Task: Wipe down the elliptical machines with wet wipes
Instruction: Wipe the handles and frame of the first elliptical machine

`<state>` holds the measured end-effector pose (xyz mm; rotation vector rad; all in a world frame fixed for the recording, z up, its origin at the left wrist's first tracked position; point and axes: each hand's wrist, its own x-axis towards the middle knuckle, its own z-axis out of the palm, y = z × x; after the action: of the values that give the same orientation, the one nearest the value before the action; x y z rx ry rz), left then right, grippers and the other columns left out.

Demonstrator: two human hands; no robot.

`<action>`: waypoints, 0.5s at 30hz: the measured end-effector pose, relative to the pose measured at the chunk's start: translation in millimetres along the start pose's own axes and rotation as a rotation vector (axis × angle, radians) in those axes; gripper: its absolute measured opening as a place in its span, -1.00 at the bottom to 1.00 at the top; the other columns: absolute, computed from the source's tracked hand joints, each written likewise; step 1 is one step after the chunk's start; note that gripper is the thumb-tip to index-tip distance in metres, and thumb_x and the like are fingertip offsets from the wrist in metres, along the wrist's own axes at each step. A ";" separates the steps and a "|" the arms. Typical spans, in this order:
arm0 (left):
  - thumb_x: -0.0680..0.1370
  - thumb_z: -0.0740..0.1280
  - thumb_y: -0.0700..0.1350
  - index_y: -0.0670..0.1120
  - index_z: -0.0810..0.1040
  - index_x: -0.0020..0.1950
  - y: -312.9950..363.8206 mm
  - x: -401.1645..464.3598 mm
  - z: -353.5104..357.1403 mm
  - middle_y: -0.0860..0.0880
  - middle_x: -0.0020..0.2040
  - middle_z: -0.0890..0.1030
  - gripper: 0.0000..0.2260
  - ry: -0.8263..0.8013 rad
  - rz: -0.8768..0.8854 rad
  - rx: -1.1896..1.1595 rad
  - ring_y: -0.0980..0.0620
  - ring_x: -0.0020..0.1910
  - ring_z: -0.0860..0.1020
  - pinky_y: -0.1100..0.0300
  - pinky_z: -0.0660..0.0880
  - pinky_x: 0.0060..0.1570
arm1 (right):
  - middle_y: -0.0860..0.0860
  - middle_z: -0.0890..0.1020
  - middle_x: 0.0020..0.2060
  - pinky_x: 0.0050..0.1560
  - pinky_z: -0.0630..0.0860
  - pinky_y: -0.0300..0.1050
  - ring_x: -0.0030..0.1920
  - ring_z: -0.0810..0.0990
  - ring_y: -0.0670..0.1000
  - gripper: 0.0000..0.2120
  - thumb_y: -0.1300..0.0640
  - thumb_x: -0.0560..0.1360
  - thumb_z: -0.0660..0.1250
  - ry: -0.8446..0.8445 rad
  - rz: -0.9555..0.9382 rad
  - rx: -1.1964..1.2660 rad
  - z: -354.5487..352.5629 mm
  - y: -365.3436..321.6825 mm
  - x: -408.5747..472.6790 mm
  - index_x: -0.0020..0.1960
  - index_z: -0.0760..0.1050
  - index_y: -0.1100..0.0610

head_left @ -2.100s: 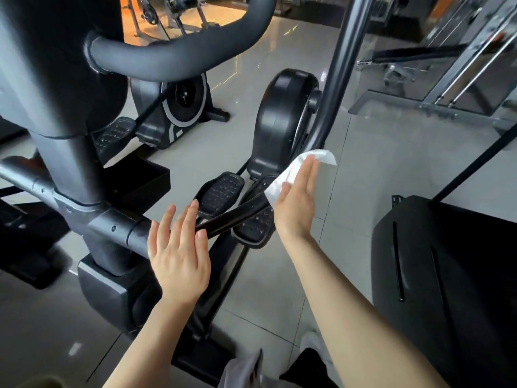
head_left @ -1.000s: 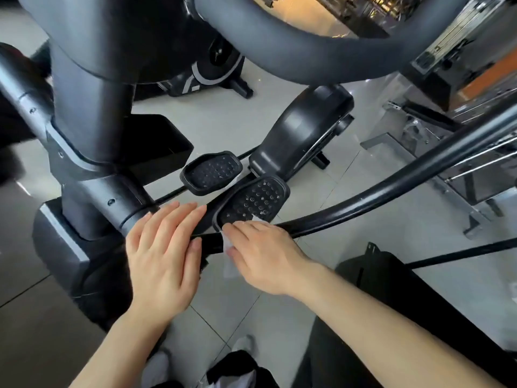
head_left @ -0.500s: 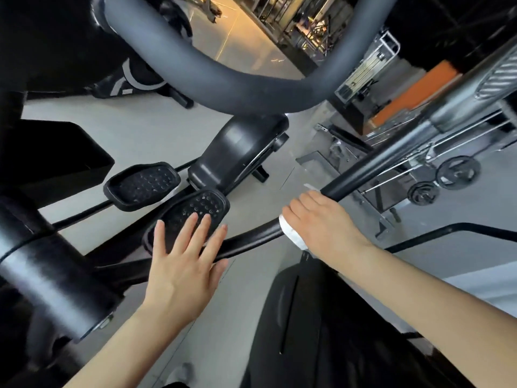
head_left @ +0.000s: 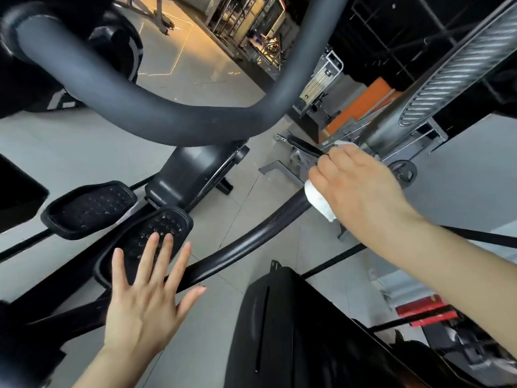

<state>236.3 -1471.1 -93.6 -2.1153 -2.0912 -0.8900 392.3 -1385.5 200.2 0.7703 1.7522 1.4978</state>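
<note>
— What was the right hand (head_left: 361,189) doing?

— It was curled around the elliptical's long black swing arm (head_left: 246,247), with a white wet wipe (head_left: 319,201) bunched between the palm and the bar. A fold of the wipe stuck out below the little-finger side, and a smaller bit showed above the knuckles.

— And where on the bar was that?

— High up, just below the point where the black tube met a grey ribbed grip section (head_left: 453,77) running off to the upper right.

— The left hand (head_left: 145,301)?

— Open, fingers spread and straight, held nothing. It was low in the view, over the lower stretch of the same bar, and its fingertips (head_left: 155,239) overlapped the nearer foot pedal (head_left: 165,228). I could not tell whether it actually touched either one.

— What else belonged to the machine?

— A second studded pedal (head_left: 89,208) lay to the left of the first, the black flywheel housing (head_left: 193,169) stood beyond them, and a thick padded handlebar (head_left: 156,116) curved across the top of the view.

— Around it?

— Grey tiled floor (head_left: 246,208), a black moulded cover (head_left: 293,331) near the person's right forearm, and weight equipment with orange pads (head_left: 361,105) farther back.
</note>
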 end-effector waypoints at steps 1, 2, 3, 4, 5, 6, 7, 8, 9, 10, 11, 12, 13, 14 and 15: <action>0.55 0.04 0.27 -0.13 0.35 0.51 0.1 0.2 -0.7 -0.26 0.45 0.40 -0.34 0.005 -0.002 -0.005 -0.21 0.48 0.31 -0.39 0.04 0.40 | 0.05 0.50 0.07 0.37 0.30 0.02 0.15 0.47 0.13 -0.41 0.34 0.35 -0.15 -0.020 0.020 -0.059 -1.0 -2.1 -2.1 0.28 0.37 0.15; 0.55 0.04 0.27 -0.12 0.35 0.51 0.6 0.3 -1.3 -0.26 0.45 0.40 -0.34 0.008 -0.001 -0.006 -0.21 0.48 0.31 -0.39 0.05 0.40 | 0.05 0.48 0.07 0.38 0.28 0.03 0.16 0.46 0.14 -0.38 0.35 0.33 -0.18 -0.035 0.057 -0.105 -1.3 -9.0 -4.5 0.29 0.35 0.15; 0.55 0.04 0.26 -0.12 0.35 0.51 0.7 0.2 -1.5 -0.25 0.45 0.40 -0.34 0.007 0.003 -0.003 -0.21 0.48 0.31 -0.39 0.06 0.39 | 0.06 0.47 0.07 0.39 0.25 0.05 0.17 0.45 0.16 -0.42 0.34 0.36 -0.14 -0.028 0.065 -0.142 1.7 -19.7 -6.7 0.30 0.35 0.16; 0.56 0.03 0.26 -0.12 0.35 0.51 0.7 0.0 -1.5 -0.25 0.45 0.40 -0.35 0.002 0.007 0.002 -0.21 0.48 0.31 -0.40 0.06 0.39 | 0.07 0.47 0.07 0.41 0.21 0.09 0.19 0.44 0.18 -0.47 0.32 0.39 -0.10 -0.011 0.060 -0.155 7.0 -31.6 -7.9 0.30 0.35 0.18; 0.56 0.03 0.26 -0.12 0.34 0.51 0.5 -0.4 -1.3 -0.25 0.45 0.40 -0.35 0.000 0.013 0.007 -0.22 0.47 0.32 -0.40 0.06 0.39 | 0.09 0.48 0.08 0.42 0.19 0.11 0.20 0.44 0.19 -0.48 0.32 0.40 -0.09 -0.003 0.058 -0.152 9.8 -42.9 -6.6 0.29 0.36 0.20; 0.57 0.02 0.25 -0.12 0.34 0.51 0.0 -0.7 -0.9 -0.25 0.45 0.40 -0.35 -0.003 0.019 0.008 -0.22 0.47 0.32 -0.39 0.06 0.39 | 0.08 0.50 0.08 0.42 0.21 0.11 0.19 0.46 0.17 -0.48 0.33 0.41 -0.11 0.015 0.035 -0.145 11.6 -54.3 -5.1 0.27 0.39 0.19; 0.57 0.01 0.25 -0.13 0.33 0.51 -1.2 -1.0 -0.6 -0.25 0.46 0.39 -0.36 -0.002 0.025 0.009 -0.23 0.48 0.32 -0.38 0.05 0.40 | 0.06 0.53 0.06 0.40 0.27 0.08 0.17 0.48 0.15 -0.49 0.33 0.41 -0.11 0.055 -0.020 -0.133 14.5 -68.7 -4.1 0.23 0.44 0.17; 0.58 0.00 0.24 -0.13 0.33 0.51 -2.2 -1.1 -0.6 -0.25 0.46 0.39 -0.36 -0.001 0.028 0.011 -0.23 0.48 0.32 -0.38 0.05 0.40 | 0.04 0.55 0.04 0.35 0.34 0.04 0.13 0.51 0.12 -0.50 0.32 0.41 -0.08 0.066 -0.059 -0.088 16.5 -81.7 -3.1 0.19 0.48 0.14; 0.58 0.00 0.24 -0.13 0.33 0.51 -2.5 -1.6 -0.7 -0.25 0.46 0.39 -0.36 0.001 0.029 0.011 -0.24 0.48 0.32 -0.37 0.05 0.40 | 0.01 0.57 0.00 0.30 0.38 -0.01 0.09 0.53 0.10 -0.53 0.31 0.40 -0.01 0.083 -0.084 0.002 20.6 -90.5 -1.6 0.15 0.53 0.11; 0.58 0.01 0.23 -0.14 0.34 0.51 -2.3 -2.1 -1.0 -0.25 0.45 0.40 -0.37 0.001 0.025 0.007 -0.24 0.48 0.32 -0.37 0.05 0.41 | -0.01 0.59 -0.06 0.25 0.40 -0.05 0.03 0.55 0.08 -0.59 0.30 0.38 0.08 0.118 -0.100 0.097 22.5 -91.4 -0.9 0.09 0.57 0.09; 0.58 0.02 0.22 -0.14 0.35 0.50 -1.6 -2.2 -1.2 -0.26 0.44 0.41 -0.37 -0.002 0.015 0.001 -0.24 0.47 0.33 -0.37 0.06 0.40 | -0.01 0.59 -0.12 0.22 0.41 -0.07 -0.02 0.57 0.06 -0.67 0.29 0.34 0.20 0.178 -0.096 0.190 24.1 -83.8 0.5 0.03 0.60 0.09; 0.58 0.03 0.21 -0.15 0.37 0.49 -0.2 -1.9 -1.8 -0.26 0.43 0.42 -0.38 -0.009 -0.003 -0.007 -0.24 0.47 0.33 -0.37 0.09 0.40 | 0.00 0.59 -0.16 0.21 0.42 -0.06 -0.06 0.58 0.07 -0.72 0.29 0.31 0.33 0.229 -0.077 0.293 28.0 -70.3 1.1 -0.01 0.61 0.12; 0.59 0.04 0.19 -0.15 0.41 0.47 1.6 -0.6 -2.1 -0.25 0.42 0.44 -0.40 -0.016 -0.031 -0.023 -0.24 0.46 0.34 -0.36 0.12 0.39 | 0.03 0.59 -0.15 0.23 0.43 -0.04 -0.05 0.59 0.10 -0.73 0.29 0.30 0.41 0.300 -0.026 0.361 32.5 -54.2 -0.3 -0.01 0.61 0.17; 0.59 0.04 0.17 -0.15 0.46 0.44 3.6 1.8 -3.1 -0.25 0.40 0.46 -0.43 -0.022 -0.072 -0.053 -0.25 0.45 0.35 -0.36 0.16 0.37 | 0.07 0.59 -0.11 0.27 0.42 -0.01 0.00 0.58 0.14 -0.72 0.29 0.33 0.44 0.359 0.025 0.391 37.5 -37.6 -3.7 0.04 0.58 0.21; 0.60 0.03 0.16 -0.15 0.49 0.41 5.5 4.6 -5.5 -0.24 0.39 0.48 -0.44 -0.025 -0.118 -0.096 -0.27 0.44 0.36 -0.37 0.21 0.34 | 0.11 0.58 -0.04 0.32 0.39 0.02 0.08 0.57 0.18 -0.71 0.29 0.39 0.43 0.404 0.061 0.384 41.9 -23.4 -7.9 0.10 0.55 0.25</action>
<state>239.1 -1469.7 -85.1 -2.0757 -2.2501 -1.0019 431.1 -1371.4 174.3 0.7470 2.3866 1.4464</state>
